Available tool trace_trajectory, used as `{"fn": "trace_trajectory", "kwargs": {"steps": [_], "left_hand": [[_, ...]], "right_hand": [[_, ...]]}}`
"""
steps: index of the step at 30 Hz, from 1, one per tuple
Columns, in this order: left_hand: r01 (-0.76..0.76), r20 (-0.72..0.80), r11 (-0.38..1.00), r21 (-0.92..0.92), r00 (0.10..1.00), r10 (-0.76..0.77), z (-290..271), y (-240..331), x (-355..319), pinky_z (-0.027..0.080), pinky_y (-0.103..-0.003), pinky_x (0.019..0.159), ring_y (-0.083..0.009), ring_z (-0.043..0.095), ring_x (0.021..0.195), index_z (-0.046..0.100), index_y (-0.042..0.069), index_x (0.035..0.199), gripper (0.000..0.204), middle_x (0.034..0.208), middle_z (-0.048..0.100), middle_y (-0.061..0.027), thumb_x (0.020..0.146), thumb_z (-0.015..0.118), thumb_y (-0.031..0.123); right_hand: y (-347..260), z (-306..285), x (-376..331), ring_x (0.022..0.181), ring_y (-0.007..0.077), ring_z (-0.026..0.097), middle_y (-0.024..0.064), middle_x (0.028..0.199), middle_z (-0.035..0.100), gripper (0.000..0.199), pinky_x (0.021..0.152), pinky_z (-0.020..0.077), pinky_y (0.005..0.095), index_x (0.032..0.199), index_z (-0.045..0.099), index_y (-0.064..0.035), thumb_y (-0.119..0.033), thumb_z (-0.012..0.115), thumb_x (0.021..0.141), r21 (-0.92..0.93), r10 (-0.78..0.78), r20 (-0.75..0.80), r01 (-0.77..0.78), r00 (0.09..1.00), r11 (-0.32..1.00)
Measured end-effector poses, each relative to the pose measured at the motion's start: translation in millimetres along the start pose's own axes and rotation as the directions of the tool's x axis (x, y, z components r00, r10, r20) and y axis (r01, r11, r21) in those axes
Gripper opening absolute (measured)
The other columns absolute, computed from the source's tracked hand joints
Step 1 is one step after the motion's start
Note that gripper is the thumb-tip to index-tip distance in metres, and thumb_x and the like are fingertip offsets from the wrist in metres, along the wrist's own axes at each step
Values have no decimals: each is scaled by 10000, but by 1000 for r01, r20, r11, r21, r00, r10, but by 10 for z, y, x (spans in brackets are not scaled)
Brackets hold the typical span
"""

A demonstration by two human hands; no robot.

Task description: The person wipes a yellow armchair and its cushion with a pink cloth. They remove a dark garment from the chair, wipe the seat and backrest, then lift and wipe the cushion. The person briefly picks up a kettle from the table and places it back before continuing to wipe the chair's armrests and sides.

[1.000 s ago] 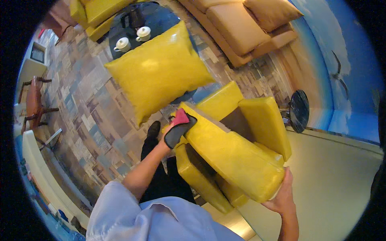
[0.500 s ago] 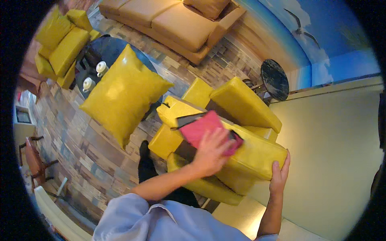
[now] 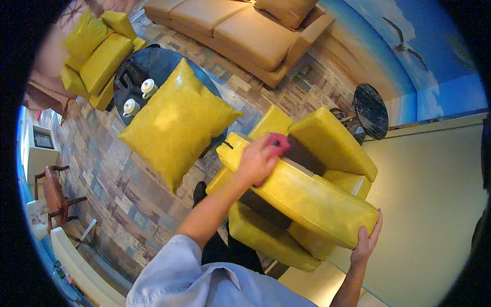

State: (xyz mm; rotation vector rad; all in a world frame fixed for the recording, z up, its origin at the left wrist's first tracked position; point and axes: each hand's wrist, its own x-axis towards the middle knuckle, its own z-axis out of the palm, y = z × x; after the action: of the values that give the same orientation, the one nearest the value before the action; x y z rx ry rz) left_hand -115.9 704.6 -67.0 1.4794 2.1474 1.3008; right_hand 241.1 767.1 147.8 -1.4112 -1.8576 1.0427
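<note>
A thick yellow seat cushion (image 3: 317,192) is tilted up on edge over the yellow armchair (image 3: 353,187). My left hand (image 3: 257,162) grips a pink-red cloth (image 3: 279,144) and presses it on the cushion's upper side, toward its far-left end. Most of the cloth is bunched under my fingers, with a dark patch showing. At the cushion's near-right end, my right hand (image 3: 365,244) clasps the corner, thumb on one side and fingers round the other. A dark tab (image 3: 228,145) shows at the far-left end of the cushion.
A yellow pillow (image 3: 179,123) lies partly over a round dark table (image 3: 204,84) with white teapots (image 3: 131,107). A tan sofa (image 3: 245,36) stands beyond. To the right are a small black round table (image 3: 371,111) and a pale wall panel (image 3: 434,199).
My left hand has slid along the cushion toward its far-left end. The cloth, spread flatter before, is now bunched. My right hand keeps its hold; the whole view has shifted slightly.
</note>
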Motion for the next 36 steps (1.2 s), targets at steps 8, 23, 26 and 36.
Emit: {"fn": "trace_trajectory", "kwargs": {"steps": [8, 23, 26, 36], "left_hand": [[702, 219, 666, -253, 712, -667, -74, -1861, -126, 512, -450, 1018, -398, 676, 1117, 715, 17, 1164, 475, 1232, 710, -223, 988, 574, 435], [557, 630, -385, -736, 354, -692, 1532, -2181, -1405, 419, -310, 515, -150, 551, 614, 717, 222, 1078, 470, 816, 673, 28, 978, 556, 652], [610, 658, -378, -696, 332, -676, 2017, -2242, -1673, 416, -351, 516, -165, 512, 553, 710, 185, 1031, 577, 733, 606, 3, 953, 538, 730], [626, 660, -358, -693, 351, -664, 2671, -2501, -1881, 450, -357, 773, -183, 559, 868, 665, 137, 1188, 435, 1038, 617, -33, 1015, 507, 503]], "right_hand": [[16, -83, 45, 1425, 307, 425, 168, 1573, 412, 818, 1200, 328, 415, 1611, 289, -20, -312, 636, 929, -47, 27, -64, -30, 998, 998], [61, -310, 534, 1407, 318, 470, 167, 1549, 449, 748, 1173, 378, 466, 1596, 296, -26, -376, 541, 982, 72, 142, 70, -147, 987, 986], [62, -391, 424, 1378, 304, 505, 154, 1510, 496, 678, 1138, 419, 466, 1556, 373, -31, -408, 500, 1007, 55, 164, 61, -167, 985, 984], [-98, -662, 230, 1261, 390, 581, 177, 1432, 589, 686, 1038, 479, 537, 1475, 514, -64, -485, 616, 944, -31, 309, -382, -346, 871, 938]]}}
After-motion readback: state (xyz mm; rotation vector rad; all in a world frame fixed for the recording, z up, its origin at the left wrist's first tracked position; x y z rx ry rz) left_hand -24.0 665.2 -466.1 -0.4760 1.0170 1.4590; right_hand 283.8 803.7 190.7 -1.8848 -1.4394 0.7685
